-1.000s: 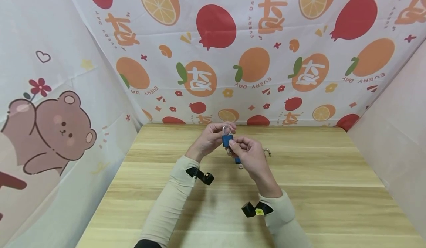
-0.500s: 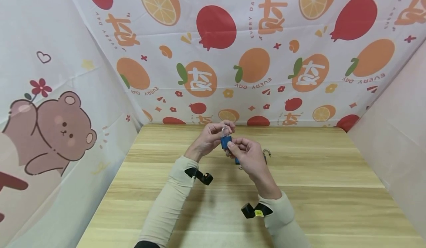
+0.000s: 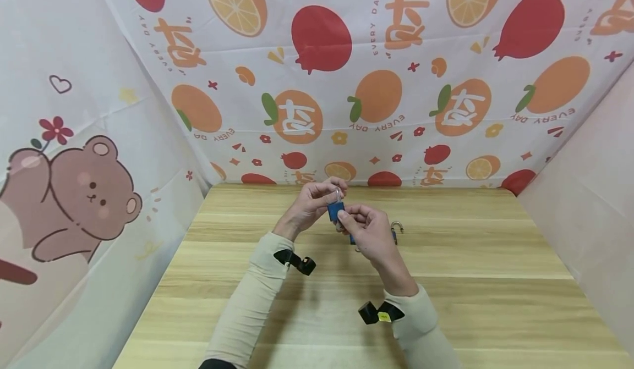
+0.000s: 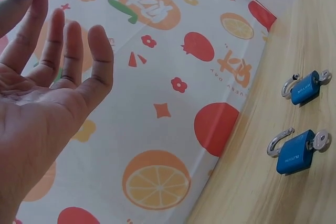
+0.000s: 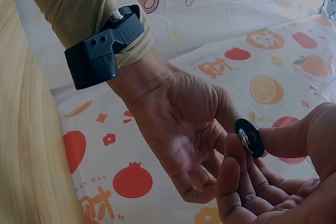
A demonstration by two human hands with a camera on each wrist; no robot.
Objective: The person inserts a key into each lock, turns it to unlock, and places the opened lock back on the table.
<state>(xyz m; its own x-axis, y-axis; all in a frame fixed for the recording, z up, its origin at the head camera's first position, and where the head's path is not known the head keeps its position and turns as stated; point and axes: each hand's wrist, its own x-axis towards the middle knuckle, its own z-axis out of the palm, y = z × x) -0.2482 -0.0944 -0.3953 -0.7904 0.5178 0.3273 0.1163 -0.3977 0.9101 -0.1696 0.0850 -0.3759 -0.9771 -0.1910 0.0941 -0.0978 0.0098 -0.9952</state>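
Observation:
A small blue padlock (image 3: pixel 335 210) is held up above the table, its silver shackle upward. My right hand (image 3: pixel 371 230) pinches it between thumb and curled index finger from the right. A key's round head (image 5: pixel 244 139) shows at the padlock's underside in the right wrist view. My left hand (image 3: pixel 308 205) holds the padlock near the shackle with thumb and index finger; its other fingers (image 4: pixel 73 56) are spread and loosely bent. Behind the right hand lie two more blue padlocks, a nearer one (image 4: pixel 295 156) and another (image 4: pixel 304 90), both with shackles open and keys inserted.
The wood-grain table (image 3: pixel 475 303) ends at a white fruit-print cloth (image 3: pixel 411 154) behind. A bear-print cloth (image 3: pixel 163 154) stands at the left and a pale one (image 3: pixel 594 204) at the right. Black wrist cameras (image 3: pixel 307 265) sit on both sleeves.
The held padlock has shifted slightly left and turned, so its shackle looks narrower. Both hands have moved a little left with it.

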